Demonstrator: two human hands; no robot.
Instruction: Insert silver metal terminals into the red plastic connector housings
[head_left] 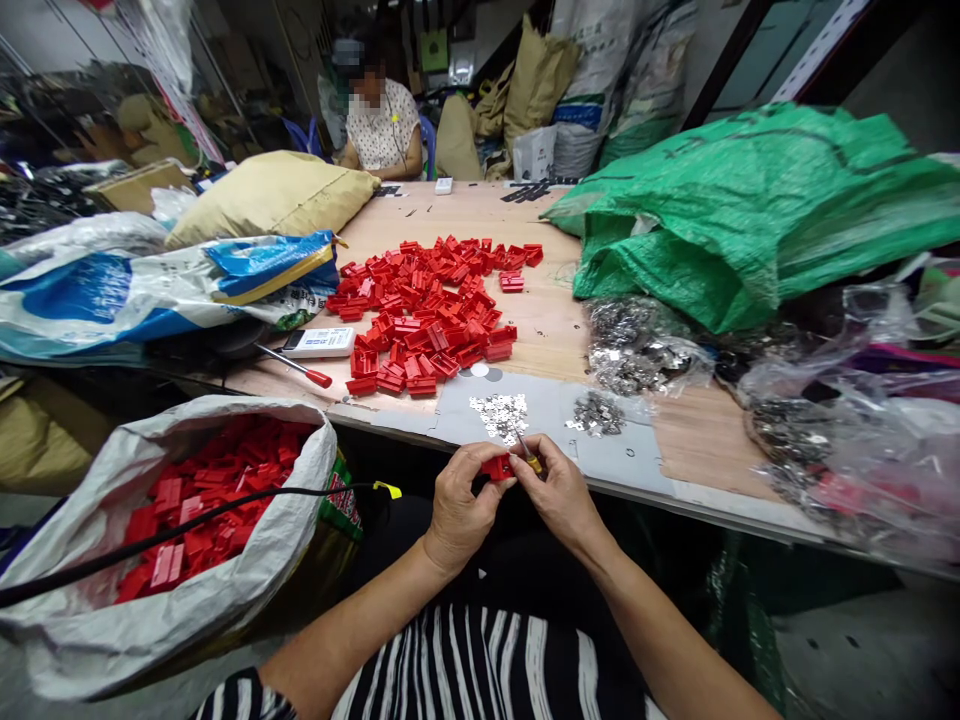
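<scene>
Near the table's front edge, my left hand (463,497) pinches a small red plastic part (496,467) between thumb and fingers. My right hand (559,490) is closed around a yellow-handled screwdriver (534,463), its thin shaft pointing up and away from me. The right thumb and fingertips meet the red part's right side. Just beyond both hands lies a patch of small shiny metal plates (501,416) on a grey sheet (630,440). To their right is a smaller heap of darker metal pieces (596,413). Fingers partly hide the red part.
A large pile of red parts (427,320) covers the table's middle. At left stands an open white sack (300,540) of red parts, crossed by a black cable (225,515). A red-handled tool (318,378), green sack (750,200) and bagged metal pieces (637,345) lie around. Another person (382,130) sits opposite.
</scene>
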